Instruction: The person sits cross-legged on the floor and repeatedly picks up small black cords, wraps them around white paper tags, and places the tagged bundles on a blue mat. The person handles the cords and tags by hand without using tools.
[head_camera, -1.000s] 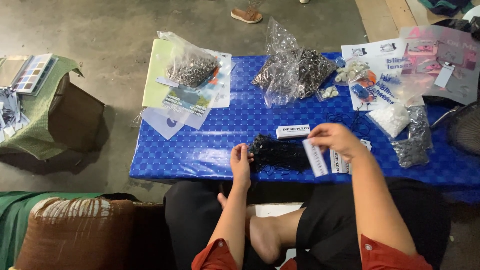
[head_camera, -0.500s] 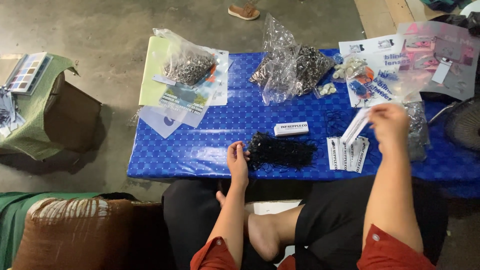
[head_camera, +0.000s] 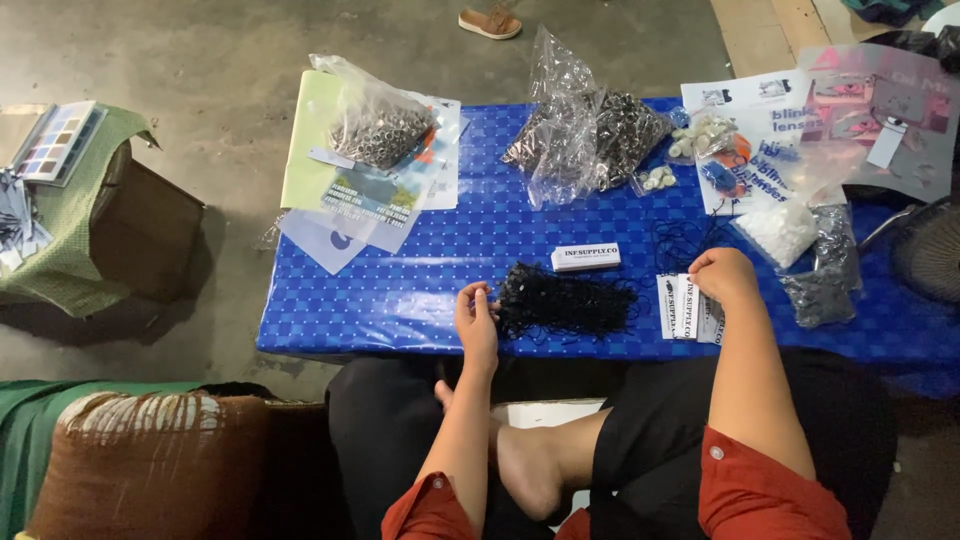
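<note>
Head view shows a tangled bundle of thin black cords (head_camera: 567, 301) lying at the near middle of the blue checked surface (head_camera: 400, 290), its left end pinched between the closed fingers of the left hand (head_camera: 476, 318); it is judged light, limp and apt to snag, so it is best taken at an end. The right hand (head_camera: 722, 277) is curled shut on a stack of white paper tags (head_camera: 684, 306) at the near right, which look light, thin and easily bent. Clear bags of small metal rings (head_camera: 380, 125) and printed sheets crowd the far side, with a bare concrete floor (head_camera: 200, 60) beyond.
</note>
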